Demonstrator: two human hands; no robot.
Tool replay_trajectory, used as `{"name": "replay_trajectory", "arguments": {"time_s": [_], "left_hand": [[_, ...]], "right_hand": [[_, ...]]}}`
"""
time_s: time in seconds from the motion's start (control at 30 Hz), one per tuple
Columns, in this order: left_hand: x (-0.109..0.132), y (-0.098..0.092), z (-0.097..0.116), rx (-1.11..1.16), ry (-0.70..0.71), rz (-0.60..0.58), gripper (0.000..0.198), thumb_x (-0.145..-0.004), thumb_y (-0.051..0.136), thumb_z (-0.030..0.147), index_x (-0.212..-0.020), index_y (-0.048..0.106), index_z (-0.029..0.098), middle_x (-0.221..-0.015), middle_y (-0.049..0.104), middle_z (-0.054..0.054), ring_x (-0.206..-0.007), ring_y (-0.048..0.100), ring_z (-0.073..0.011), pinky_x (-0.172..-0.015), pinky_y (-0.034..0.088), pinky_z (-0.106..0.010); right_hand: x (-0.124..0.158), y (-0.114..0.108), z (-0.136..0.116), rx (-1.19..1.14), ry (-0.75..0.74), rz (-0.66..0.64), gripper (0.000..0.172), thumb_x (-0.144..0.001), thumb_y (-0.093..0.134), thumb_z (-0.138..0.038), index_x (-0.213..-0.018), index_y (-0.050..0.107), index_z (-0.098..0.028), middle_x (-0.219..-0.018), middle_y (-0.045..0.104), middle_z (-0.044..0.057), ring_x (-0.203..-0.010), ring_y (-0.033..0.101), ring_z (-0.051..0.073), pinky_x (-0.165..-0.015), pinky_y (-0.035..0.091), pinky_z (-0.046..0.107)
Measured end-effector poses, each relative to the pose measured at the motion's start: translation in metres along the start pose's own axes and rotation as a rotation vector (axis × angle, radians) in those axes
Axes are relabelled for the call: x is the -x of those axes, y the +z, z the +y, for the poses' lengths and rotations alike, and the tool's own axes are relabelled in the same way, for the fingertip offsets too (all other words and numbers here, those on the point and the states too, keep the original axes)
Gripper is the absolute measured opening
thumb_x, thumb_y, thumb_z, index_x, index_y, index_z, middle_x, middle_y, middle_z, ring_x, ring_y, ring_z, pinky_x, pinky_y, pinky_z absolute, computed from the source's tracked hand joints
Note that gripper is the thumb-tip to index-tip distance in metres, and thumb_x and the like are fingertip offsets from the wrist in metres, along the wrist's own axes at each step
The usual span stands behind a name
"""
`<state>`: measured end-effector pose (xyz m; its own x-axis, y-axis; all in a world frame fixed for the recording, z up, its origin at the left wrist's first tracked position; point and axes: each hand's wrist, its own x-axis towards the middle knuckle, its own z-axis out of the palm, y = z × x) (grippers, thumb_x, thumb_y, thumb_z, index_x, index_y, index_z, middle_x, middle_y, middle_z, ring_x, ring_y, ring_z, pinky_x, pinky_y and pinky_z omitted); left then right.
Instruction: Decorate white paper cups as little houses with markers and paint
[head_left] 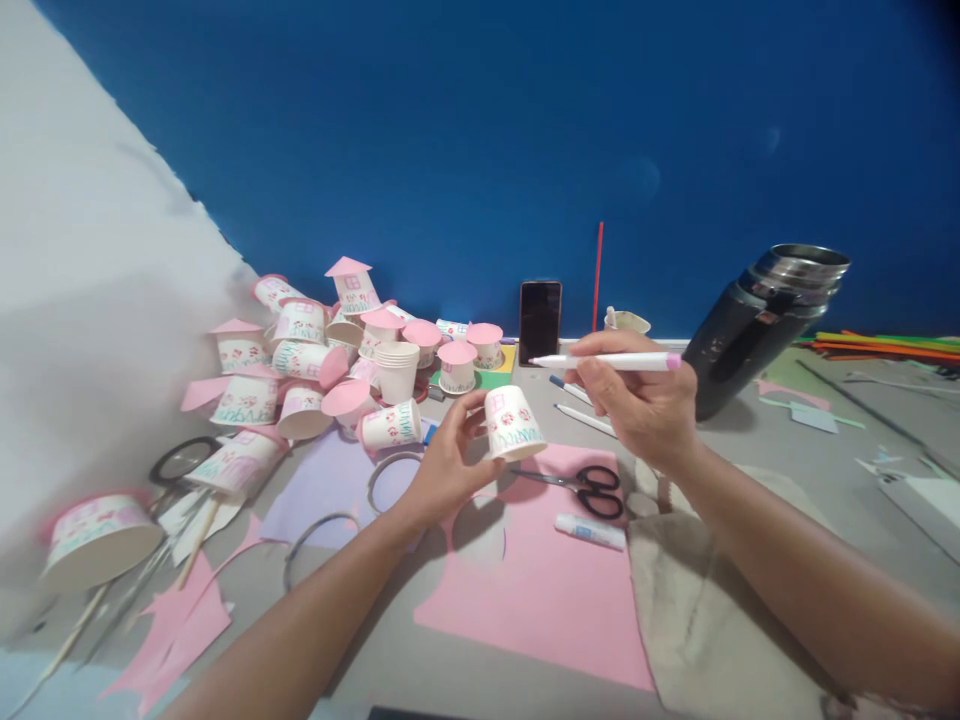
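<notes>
My left hand grips a white paper cup, turned mouth down and slightly tilted. Pink window lines, red flowers and green grass strokes are drawn on its side. In my right hand is a pink marker, its tip pointing left above the cup and apart from it. Pink paper with rounded cutouts lies under the hands. On it rest black-handled scissors and a glue tube. Two more markers lie behind, partly hidden by my right hand.
Decorated cups with pink paper roofs crowd the left, around a stack of plain cups. A phone leans against the blue wall. A dark open flask stands at right, near colored sticks. Purple paper lies left.
</notes>
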<state>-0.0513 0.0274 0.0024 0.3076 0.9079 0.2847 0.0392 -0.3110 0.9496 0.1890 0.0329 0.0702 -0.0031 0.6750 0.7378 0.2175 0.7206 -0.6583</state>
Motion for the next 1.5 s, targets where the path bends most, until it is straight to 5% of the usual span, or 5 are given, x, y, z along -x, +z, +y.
{"name": "replay_trajectory", "arguments": {"time_s": [0.4,0.6,0.87,1.1,1.5], "left_hand": [[0.001,0.0,-0.014,-0.804,0.337,0.148,0.067,-0.089,0.075,0.02,-0.148,0.043,0.024,-0.142,0.053,-0.016,-0.136,0.055,-0.0357,-0.113,0.05,-0.056],[-0.003,-0.006,-0.022,-0.943,0.332,0.197,0.075,-0.084,0.083,0.028,-0.148,0.044,0.023,-0.135,0.055,-0.016,-0.128,0.056,-0.0385,-0.107,0.051,-0.059],[-0.005,-0.008,-0.015,-0.967,0.336,0.22,0.076,-0.086,0.083,0.041,-0.149,0.044,0.022,-0.133,0.055,-0.017,-0.127,0.056,-0.0398,-0.109,0.047,-0.061],[-0.004,-0.003,-0.015,-0.916,0.339,0.237,0.074,-0.083,0.081,0.03,-0.148,0.045,0.023,-0.137,0.055,-0.017,-0.133,0.054,-0.0409,-0.111,0.046,-0.061],[-0.005,-0.003,-0.021,-0.903,0.293,0.225,0.066,-0.087,0.077,0.035,-0.145,0.048,0.022,-0.135,0.056,-0.018,-0.13,0.056,-0.0413,-0.109,0.049,-0.064]], "right_hand": [[-0.025,-0.028,0.07,-0.137,0.589,-0.118,0.055,-0.076,0.087,-0.051,-0.119,0.073,-0.021,-0.111,0.078,0.011,-0.064,0.061,0.014,-0.049,0.046,0.028],[-0.039,-0.012,0.09,-0.097,0.722,-0.172,0.032,-0.078,0.087,-0.039,-0.096,0.069,-0.02,-0.096,0.079,0.01,-0.061,0.062,0.013,-0.042,0.036,0.021],[0.015,-0.016,0.08,0.187,0.598,-0.116,0.02,-0.083,0.07,-0.025,-0.102,0.065,-0.021,-0.078,0.071,-0.001,-0.07,0.063,0.015,-0.065,0.053,0.028],[0.067,-0.014,0.072,0.26,0.428,-0.037,0.023,-0.092,0.06,-0.037,-0.111,0.067,-0.025,-0.111,0.075,0.006,-0.104,0.068,0.024,-0.102,0.054,0.046],[0.067,-0.012,0.078,0.22,0.457,0.197,0.027,-0.091,0.06,-0.041,-0.11,0.066,-0.022,-0.105,0.074,0.007,-0.095,0.067,0.023,-0.09,0.057,0.04]]}}
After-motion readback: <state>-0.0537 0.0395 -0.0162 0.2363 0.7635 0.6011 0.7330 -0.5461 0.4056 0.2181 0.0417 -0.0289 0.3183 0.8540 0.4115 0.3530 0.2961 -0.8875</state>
